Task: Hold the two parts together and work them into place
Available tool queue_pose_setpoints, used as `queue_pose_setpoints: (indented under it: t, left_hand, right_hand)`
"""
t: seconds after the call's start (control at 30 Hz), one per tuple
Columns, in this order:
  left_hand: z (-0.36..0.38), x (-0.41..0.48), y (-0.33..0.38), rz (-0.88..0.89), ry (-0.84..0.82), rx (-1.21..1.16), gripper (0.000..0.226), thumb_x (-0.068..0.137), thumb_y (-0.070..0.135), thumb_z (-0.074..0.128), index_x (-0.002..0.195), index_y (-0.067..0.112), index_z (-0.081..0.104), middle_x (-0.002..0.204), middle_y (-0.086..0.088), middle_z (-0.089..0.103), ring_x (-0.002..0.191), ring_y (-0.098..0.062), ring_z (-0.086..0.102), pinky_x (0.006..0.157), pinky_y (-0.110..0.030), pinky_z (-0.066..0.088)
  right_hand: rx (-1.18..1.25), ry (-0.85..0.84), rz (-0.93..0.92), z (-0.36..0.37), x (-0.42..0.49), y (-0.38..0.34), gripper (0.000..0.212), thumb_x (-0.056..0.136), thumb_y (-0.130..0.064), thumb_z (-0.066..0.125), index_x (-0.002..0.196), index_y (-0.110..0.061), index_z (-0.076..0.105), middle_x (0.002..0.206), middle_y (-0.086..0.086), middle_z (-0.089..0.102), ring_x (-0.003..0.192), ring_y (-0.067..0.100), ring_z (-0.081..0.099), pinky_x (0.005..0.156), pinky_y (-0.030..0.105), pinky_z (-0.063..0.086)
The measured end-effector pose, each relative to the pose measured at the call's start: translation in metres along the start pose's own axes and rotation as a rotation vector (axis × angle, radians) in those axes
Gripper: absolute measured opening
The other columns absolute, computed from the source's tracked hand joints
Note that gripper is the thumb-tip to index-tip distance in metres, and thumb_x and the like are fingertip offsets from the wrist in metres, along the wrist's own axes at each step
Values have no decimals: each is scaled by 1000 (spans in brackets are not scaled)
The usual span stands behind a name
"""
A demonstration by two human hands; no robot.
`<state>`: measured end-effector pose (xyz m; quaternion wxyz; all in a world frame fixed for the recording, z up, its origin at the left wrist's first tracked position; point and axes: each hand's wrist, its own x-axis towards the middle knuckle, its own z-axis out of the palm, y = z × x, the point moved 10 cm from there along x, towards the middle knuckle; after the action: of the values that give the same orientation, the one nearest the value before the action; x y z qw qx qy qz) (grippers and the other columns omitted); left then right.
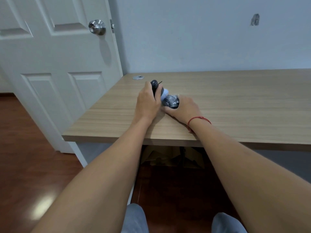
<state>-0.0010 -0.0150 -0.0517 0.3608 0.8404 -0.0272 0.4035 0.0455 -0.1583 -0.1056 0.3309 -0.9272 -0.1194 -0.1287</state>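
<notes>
Both my hands meet over a small dark device on the wooden desk [235,101]. My left hand [147,102] grips its black rounded end [154,84], from which a thin black strap sticks out. A pale blue band [165,95] joins that end to a dark part wrapped in clear plastic with white lettering [172,101]. My right hand [183,108] holds this wrapped part, fingers curled round it and resting on the desk. A red string bracelet [198,119] circles my right wrist.
A round silver cable grommet [138,77] sits at the desk's far left corner. A white panelled door [58,64] with a metal knob [97,27] stands at the left. Cardboard and dark items [168,157] lie under the desk on the wooden floor.
</notes>
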Motion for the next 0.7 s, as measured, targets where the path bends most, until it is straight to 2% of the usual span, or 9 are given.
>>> queue_pose_setpoints:
  t: [0.1,0.2,0.27,0.4,0.47,0.53,0.63,0.7]
  left_hand:
    - [8,-1,-3,-15,-76,3,28,92,29,55,84,4,48,75,-12,55,70,-30,51,60,-25,28]
    - [15,0,-22,-120,-124,116,30,92,30,54,94,0,51,92,-21,63,86,-38,57,67,-34,37]
    - [14,1,-22,-117,-123,191,32,94,30,52,98,-2,52,97,-23,64,91,-41,58,71,-39,40]
    - [1,-1,0,2,-10,65,35,95,32,50,91,-2,51,82,-20,63,75,-37,57,67,-41,41]
    - [3,-2,6,36,-33,27,34,95,32,51,89,-1,50,74,-14,58,67,-32,53,60,-36,38]
    - [6,-2,2,3,-62,55,34,95,33,51,91,-1,50,78,-15,60,72,-34,55,60,-33,35]
    - [8,-1,-10,-77,-71,207,35,96,34,47,99,-1,51,94,-23,65,87,-40,59,70,-39,40]
    - [6,-2,-6,-40,-57,264,35,97,33,45,99,-2,52,94,-22,66,87,-41,60,74,-41,41]
  right_hand:
    - [-24,-5,-4,0,0,-1,43,77,-50,69,98,-14,59,89,1,62,87,25,63,72,34,46]
    - [-40,-14,-21,1,-1,-3,55,77,-59,67,106,-13,59,95,1,64,88,23,62,78,36,50]
    - [-66,-17,-28,2,-3,-4,55,78,-60,64,108,-13,59,99,2,64,91,23,62,83,39,51]
    - [-100,-21,-16,3,-1,-3,48,79,-55,62,106,-15,58,99,3,67,91,26,64,80,37,51]
    - [-109,-17,-14,4,0,-3,46,79,-53,61,105,-15,58,98,3,67,92,27,64,77,35,48]
    - [-121,-5,-14,3,-1,-4,49,80,-55,60,106,-14,58,98,4,67,92,27,64,75,34,46]
    - [-143,5,-28,1,-2,-6,53,82,-58,60,109,-12,58,100,5,66,92,26,64,75,33,45]
    - [-136,8,-30,1,-3,-7,51,82,-56,60,108,-12,58,99,4,65,91,26,63,74,33,45]
